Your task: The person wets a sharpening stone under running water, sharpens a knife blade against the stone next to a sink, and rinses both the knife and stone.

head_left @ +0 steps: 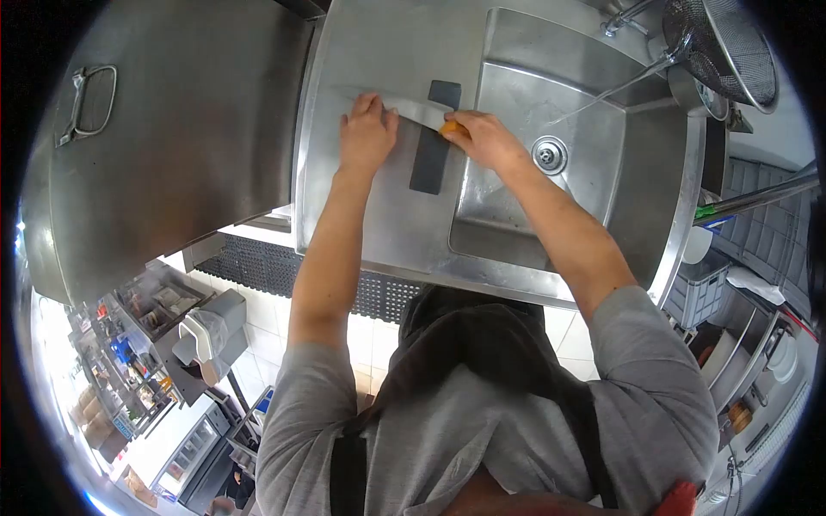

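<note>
My right hand (486, 138) is closed around the orange handle of a knife (417, 109). The knife's wide, shiny blade points left and lies across a dark grey rectangular stone (428, 163), whose two ends show on either side of it. At the blade's far end, the fingertips of my left hand (366, 136) rest on or close against the metal, with the thumb apart from the fingers. Under the stone is the steel counter (379, 219), just left of the sink (508, 193).
A thin stream of water runs from the tap (658, 67) into the sink. Wire strainers (744, 52) hang at the upper right. To the left stands a large steel surface with a handle (95, 101). A black perforated mat (258, 262) lies on the floor below the counter.
</note>
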Demonstrator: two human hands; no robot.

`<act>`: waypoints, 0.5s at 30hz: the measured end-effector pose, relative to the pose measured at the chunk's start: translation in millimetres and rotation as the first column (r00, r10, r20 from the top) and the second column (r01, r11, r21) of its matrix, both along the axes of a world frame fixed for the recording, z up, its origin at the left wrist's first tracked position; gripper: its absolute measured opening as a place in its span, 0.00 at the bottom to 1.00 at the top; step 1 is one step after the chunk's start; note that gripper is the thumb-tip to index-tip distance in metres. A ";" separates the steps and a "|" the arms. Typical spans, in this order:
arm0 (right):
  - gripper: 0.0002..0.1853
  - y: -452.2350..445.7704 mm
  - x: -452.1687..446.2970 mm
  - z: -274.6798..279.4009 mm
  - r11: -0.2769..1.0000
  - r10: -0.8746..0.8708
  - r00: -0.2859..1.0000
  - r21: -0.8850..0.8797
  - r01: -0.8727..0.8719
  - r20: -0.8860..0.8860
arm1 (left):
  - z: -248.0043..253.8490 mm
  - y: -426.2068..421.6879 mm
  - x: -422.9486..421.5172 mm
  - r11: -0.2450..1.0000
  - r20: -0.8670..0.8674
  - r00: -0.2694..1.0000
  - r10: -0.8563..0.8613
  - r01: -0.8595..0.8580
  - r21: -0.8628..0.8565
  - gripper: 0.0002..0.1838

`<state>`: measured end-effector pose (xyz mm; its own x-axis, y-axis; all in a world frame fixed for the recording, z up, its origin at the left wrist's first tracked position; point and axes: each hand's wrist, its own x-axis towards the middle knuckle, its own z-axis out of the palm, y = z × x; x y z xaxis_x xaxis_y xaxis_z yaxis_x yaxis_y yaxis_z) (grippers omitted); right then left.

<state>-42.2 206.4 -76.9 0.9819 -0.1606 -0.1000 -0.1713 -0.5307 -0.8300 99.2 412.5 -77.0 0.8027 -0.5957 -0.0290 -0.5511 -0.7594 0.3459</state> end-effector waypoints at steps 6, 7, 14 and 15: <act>0.19 12.0 -72.3 -0.6 0.992 0.081 0.996 0.096 -0.077 -0.041 | 11.0 34.0 -105.5 1.000 0.085 0.996 -0.014 0.014 0.000 0.30; 0.19 8.5 -74.1 -0.5 0.997 0.056 0.997 0.064 -0.053 -0.048 | 7.6 25.4 -102.2 1.000 0.084 0.996 -0.015 0.016 -0.005 0.30; 0.19 -18.4 -62.5 -2.4 0.984 -0.099 0.990 -0.137 0.112 0.102 | 6.3 -48.3 -40.0 0.988 -0.014 0.995 -0.102 0.100 -0.117 0.28; 0.19 -12.1 -79.6 -2.2 0.982 -0.114 0.991 -0.142 0.122 0.066 | -0.1 -43.5 -57.0 0.989 0.007 0.991 -0.132 0.132 -0.060 0.28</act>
